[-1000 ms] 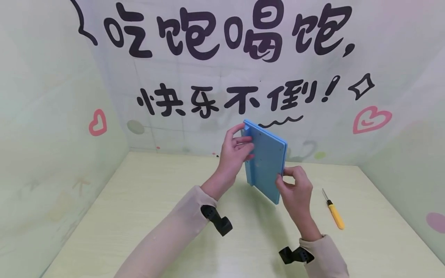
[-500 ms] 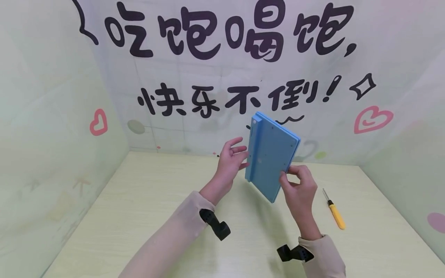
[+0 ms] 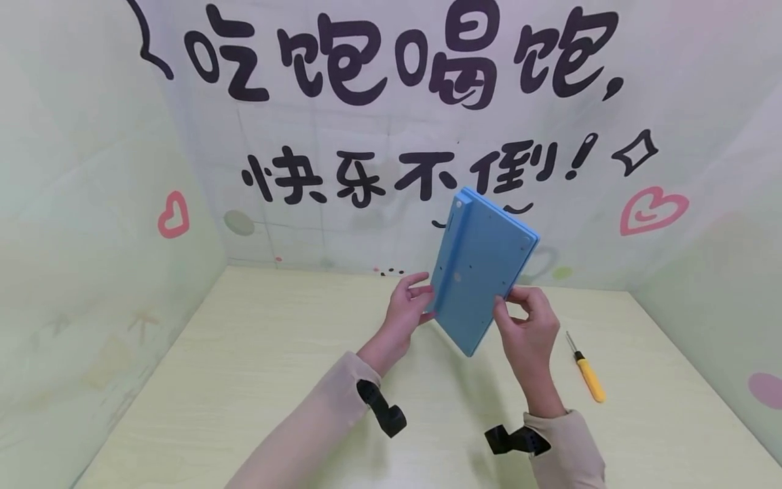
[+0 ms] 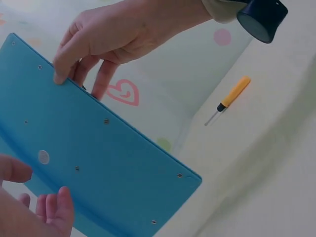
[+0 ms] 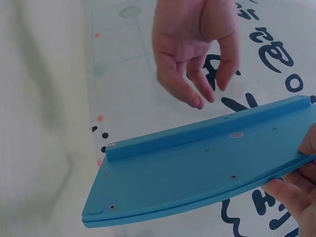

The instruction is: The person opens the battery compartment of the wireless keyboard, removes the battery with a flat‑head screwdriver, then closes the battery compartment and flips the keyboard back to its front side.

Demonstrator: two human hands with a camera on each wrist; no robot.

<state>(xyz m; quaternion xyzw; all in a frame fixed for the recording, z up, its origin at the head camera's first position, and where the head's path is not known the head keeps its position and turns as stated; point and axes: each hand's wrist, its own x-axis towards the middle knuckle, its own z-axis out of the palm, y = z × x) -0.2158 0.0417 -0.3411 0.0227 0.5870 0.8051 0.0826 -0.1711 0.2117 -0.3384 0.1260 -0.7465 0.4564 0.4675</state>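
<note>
A thin blue keyboard is held tilted above the table, its keys hidden and its underside toward me. Along one long side runs a raised ridge; screws and a small round pale spot dot the panel. My right hand pinches the opposite long edge between thumb and fingers. Near the ridge is my left hand, fingers loosely extended; the right wrist view shows a gap between this hand and the keyboard.
On the table, right of my right hand, lies a screwdriver with a yellow handle, its shaft pointing away from me. A printed cloth wall stands behind, with side walls left and right. Black cameras sit on both wrists.
My left hand has let go of the keyboard's ridge side and moved down along it. The keyboard has swung up and to the right in my right hand, which keeps its pinch.
</note>
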